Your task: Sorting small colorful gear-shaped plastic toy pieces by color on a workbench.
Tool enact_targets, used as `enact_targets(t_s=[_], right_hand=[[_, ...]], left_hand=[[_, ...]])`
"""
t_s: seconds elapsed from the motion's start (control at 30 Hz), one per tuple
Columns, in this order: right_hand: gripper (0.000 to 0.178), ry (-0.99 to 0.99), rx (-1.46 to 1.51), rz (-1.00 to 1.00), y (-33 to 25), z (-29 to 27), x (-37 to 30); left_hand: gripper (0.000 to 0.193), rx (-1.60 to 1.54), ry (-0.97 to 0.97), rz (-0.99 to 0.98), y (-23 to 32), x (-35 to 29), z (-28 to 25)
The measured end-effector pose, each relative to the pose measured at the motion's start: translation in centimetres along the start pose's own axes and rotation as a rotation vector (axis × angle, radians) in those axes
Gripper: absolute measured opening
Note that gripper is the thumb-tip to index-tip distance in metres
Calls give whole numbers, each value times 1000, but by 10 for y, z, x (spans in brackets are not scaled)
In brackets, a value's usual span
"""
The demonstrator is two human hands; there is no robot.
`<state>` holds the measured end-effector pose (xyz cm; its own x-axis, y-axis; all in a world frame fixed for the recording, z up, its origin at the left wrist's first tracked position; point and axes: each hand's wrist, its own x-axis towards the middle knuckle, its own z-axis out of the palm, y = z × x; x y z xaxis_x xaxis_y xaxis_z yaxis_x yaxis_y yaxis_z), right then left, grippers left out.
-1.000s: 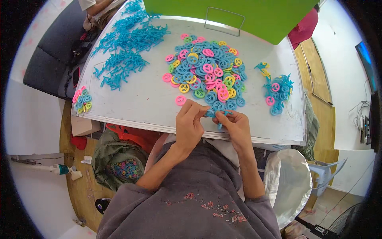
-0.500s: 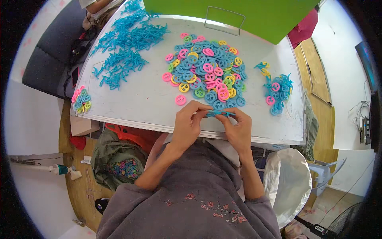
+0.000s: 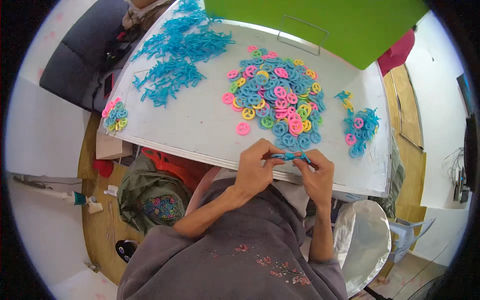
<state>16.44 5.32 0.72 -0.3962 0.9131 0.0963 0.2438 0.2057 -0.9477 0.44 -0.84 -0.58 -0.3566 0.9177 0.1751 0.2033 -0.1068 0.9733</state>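
Lying well left of both hands, a small cluster of coloured wheels [image 3: 115, 116] sits nearest the person; ahead-left of the hands spreads a heap of blue sticks [image 3: 175, 57]. The left hand [image 3: 256, 167] pinches one end of a blue piece [image 3: 288, 156], just nearer than the mixed wheel heap [image 3: 280, 92]; the right hand [image 3: 318, 176] pinches its other end. Rightward lies a blue-and-pink pile [image 3: 364, 127].

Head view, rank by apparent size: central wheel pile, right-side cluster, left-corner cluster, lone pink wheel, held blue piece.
1. Central wheel pile
2. Right-side cluster
3. Left-corner cluster
4. Lone pink wheel, held blue piece: unsure, latter partly hidden
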Motion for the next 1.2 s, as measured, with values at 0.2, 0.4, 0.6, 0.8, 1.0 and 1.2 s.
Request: enact_targets(t_s=[0.2, 0.4, 0.6, 0.8, 1.0, 1.2], right_hand=[[17, 188, -67, 80, 20, -42, 11], [27, 420, -551, 256, 51, -102, 35], [25, 691, -429, 40, 41, -89, 30], [19, 598, -323, -18, 32, -85, 18], [13, 666, -105, -137, 37, -71, 13], [21, 371, -81, -252, -7, -11, 12]], left_hand=[[28, 419, 297, 231, 1, 63, -61], [26, 1206, 261, 249, -43, 129, -161], [18, 1223, 289, 221, -54, 122, -151], [16, 1167, 242, 315, -47, 111, -161], [19, 438, 387, 45, -7, 98, -160], [24, 46, 87, -46, 29, 61, -121]])
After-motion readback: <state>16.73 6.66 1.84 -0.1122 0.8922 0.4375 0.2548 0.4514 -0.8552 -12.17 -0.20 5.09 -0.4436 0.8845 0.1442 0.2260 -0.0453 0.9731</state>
